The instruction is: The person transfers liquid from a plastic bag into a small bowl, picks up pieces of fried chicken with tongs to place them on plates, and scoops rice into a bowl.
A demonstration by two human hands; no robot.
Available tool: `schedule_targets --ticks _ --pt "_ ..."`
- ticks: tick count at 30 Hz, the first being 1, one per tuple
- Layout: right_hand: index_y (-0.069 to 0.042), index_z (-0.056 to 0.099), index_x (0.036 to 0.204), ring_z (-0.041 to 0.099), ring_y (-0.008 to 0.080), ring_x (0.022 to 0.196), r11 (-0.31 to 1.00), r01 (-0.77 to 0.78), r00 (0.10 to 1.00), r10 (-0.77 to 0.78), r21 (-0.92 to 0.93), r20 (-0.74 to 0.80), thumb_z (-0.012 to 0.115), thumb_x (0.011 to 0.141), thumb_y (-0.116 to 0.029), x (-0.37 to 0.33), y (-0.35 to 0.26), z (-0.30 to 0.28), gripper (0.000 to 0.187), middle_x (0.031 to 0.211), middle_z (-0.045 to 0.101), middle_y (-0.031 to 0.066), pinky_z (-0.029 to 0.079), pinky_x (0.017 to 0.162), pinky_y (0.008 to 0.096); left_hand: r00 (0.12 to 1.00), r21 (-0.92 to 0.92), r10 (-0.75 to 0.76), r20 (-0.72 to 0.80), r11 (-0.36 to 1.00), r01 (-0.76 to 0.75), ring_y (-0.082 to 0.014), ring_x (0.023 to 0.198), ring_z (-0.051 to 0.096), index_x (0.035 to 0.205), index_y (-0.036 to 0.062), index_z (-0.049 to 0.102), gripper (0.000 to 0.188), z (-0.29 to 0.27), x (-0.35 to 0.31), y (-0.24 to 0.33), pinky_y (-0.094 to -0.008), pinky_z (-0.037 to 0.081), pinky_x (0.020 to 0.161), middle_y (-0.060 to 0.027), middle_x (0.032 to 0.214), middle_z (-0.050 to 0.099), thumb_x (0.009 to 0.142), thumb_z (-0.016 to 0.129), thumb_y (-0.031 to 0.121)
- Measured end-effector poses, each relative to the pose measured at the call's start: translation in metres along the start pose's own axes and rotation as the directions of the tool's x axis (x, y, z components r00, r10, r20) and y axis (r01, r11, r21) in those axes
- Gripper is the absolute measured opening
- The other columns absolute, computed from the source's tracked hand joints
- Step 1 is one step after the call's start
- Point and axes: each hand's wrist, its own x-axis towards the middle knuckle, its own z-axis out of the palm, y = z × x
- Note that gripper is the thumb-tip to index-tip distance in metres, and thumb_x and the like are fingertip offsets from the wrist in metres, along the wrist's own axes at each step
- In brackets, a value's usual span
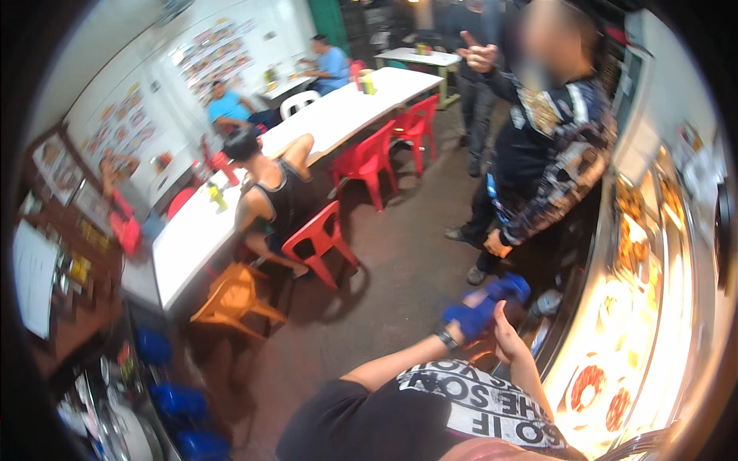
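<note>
In front of my black printed shirt, a blurred blue cloth-like bundle [503, 290] sits at my left hand [467, 315], wrapping over the back of it. A dark watch circles that wrist. Some skin shows between the blue folds, but the fingers are mostly covered. My right hand [507, 336] is bare and beside the bundle, with a digit pointing up and the rest slightly spread. Whether it touches the blue bundle I cannot tell. A clear-lidded container or cup [547, 302] is just beyond, by the dark edge of the counter.
On the right runs a brightly lit food display [607, 330] with several dishes. A person in a patterned-sleeve top [538, 146] stands ahead beside it. Left are a long white table [323, 138], red chairs [323, 242], an orange stool [238, 300] and seated people. Blue containers [181, 399] stand lower left.
</note>
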Motion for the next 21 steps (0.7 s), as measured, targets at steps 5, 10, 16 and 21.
schedule_targets --ticks 5,10,16,21 --pt "-0.012 0.031 0.149 0.042 0.0226 0.135 0.925 0.38 0.849 -0.347 0.004 -0.399 0.033 0.095 -0.066 0.022 0.024 0.046 0.076 0.144 0.044 0.007 0.034 0.11 0.037 0.983 -0.629 -0.008 -0.184 0.769 -0.112 -0.0097 0.093 0.059 0.122 0.0112 0.056 0.026 0.023 0.007 -0.081 -0.0263 0.049 0.084 0.0023 0.101 0.062 0.1 0.051 0.024" --pt "-0.015 0.031 0.149 0.042 0.0219 0.133 0.939 0.329 0.865 -0.343 -0.102 -0.366 0.035 0.096 -0.065 0.05 0.029 0.021 0.073 0.143 0.044 0.0062 0.034 0.11 0.0364 0.956 -0.744 -0.164 -0.242 0.664 -0.074 -0.0166 0.065 0.06 0.089 0.0107 0.058 0.03 0.015 -0.004 -0.023 -0.0344 0.052 0.063 -0.0022 0.076 0.059 0.102 0.047 0.035" --pt "-0.015 0.034 0.146 0.047 0.0223 0.129 0.974 0.223 0.929 -0.228 -0.049 -0.293 0.041 0.097 -0.059 0.07 0.047 0.015 0.067 0.139 0.048 0.0068 0.036 0.109 0.038 0.878 -0.774 -0.351 -0.327 0.632 -0.035 -0.0192 0.062 0.059 0.086 0.0076 0.057 0.041 -0.004 -0.022 -0.009 -0.0339 0.051 0.061 -0.0051 0.068 0.057 0.101 0.045 0.044" --pt "-0.016 0.035 0.146 0.046 0.0217 0.13 0.975 0.224 0.961 -0.219 0.008 -0.168 0.043 0.096 -0.058 0.067 0.057 0.013 0.066 0.14 0.047 0.0055 0.035 0.11 0.0379 0.885 -0.686 -0.093 -0.455 0.671 -0.282 -0.0176 0.055 0.053 0.075 0.0097 0.05 0.043 -0.013 -0.015 -0.048 -0.0306 0.047 0.06 -0.0045 0.06 0.051 0.1 0.043 0.044"
